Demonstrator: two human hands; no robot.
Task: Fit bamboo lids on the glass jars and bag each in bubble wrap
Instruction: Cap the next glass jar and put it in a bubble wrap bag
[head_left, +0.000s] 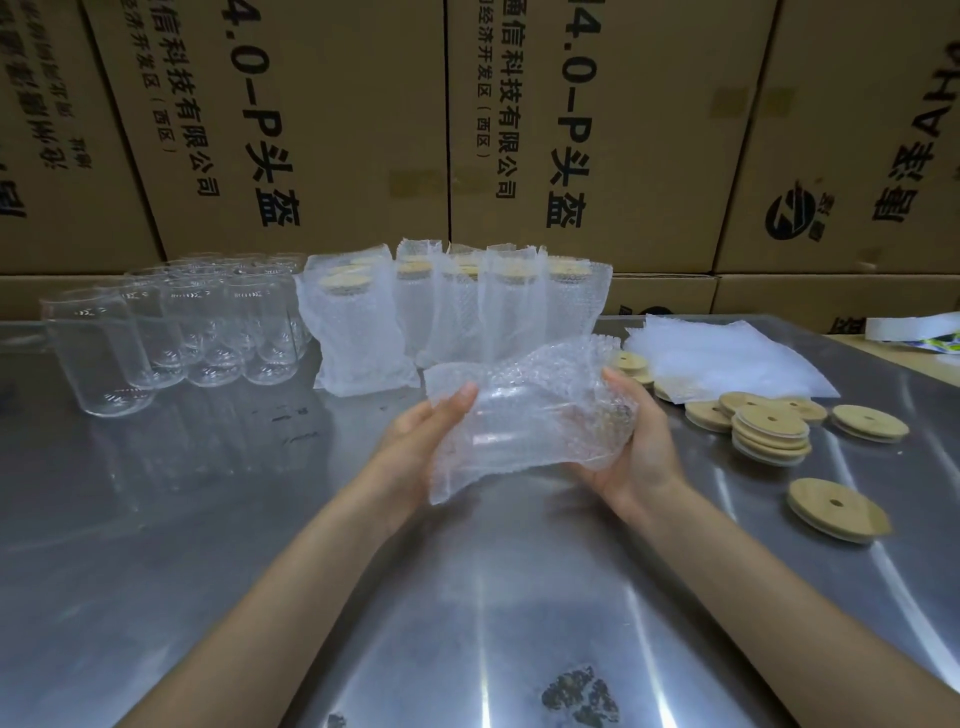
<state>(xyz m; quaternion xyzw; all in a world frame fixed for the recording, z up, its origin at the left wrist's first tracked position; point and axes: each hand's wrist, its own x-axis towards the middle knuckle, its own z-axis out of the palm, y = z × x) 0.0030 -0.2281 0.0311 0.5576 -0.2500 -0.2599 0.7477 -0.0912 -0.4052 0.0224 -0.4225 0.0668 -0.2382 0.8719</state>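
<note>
Above the table's middle, both hands hold a glass jar lying sideways inside a bubble wrap bag (524, 421). My left hand (415, 441) cups the bag's left part with fingers reaching up its side. My right hand (639, 441) grips the right end, where the bamboo lid shows dimly through the wrap. Several bare glass jars (208, 322) stand at the back left. Several bagged, lidded jars (447, 306) stand upright at the back centre. Loose bamboo lids (771, 426) lie stacked at the right, and one single lid (836, 509) lies nearer.
A pile of flat bubble wrap bags (727, 358) lies at the back right on the steel table (260, 545). Large cardboard boxes (571, 130) form a wall behind the table. A dark stain (579, 696) marks the table's near edge.
</note>
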